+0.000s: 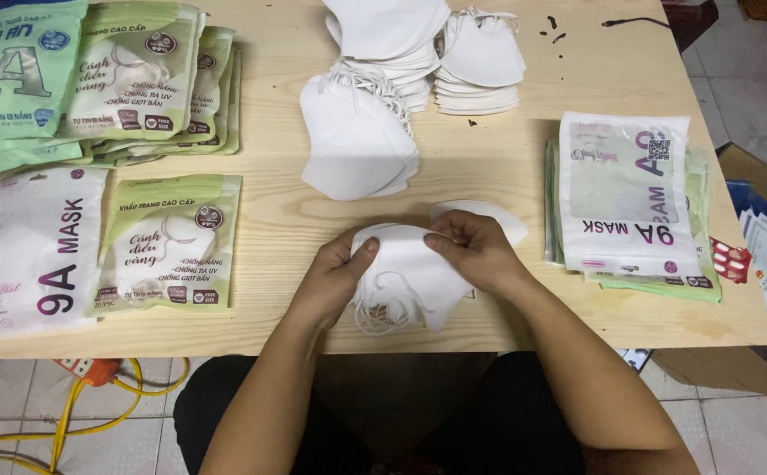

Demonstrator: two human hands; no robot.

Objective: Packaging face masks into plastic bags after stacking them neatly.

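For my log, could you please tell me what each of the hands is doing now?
Left hand: closed on the white face masks.
Right hand: closed on the same masks.

Green pouches far left, white pouch near — white-topped stack right

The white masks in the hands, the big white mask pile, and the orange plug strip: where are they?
held white masks [414,273], head view, middle of the front fabric
big white mask pile [353,141], head view, top mask
orange plug strip [93,369], head view, orange casing
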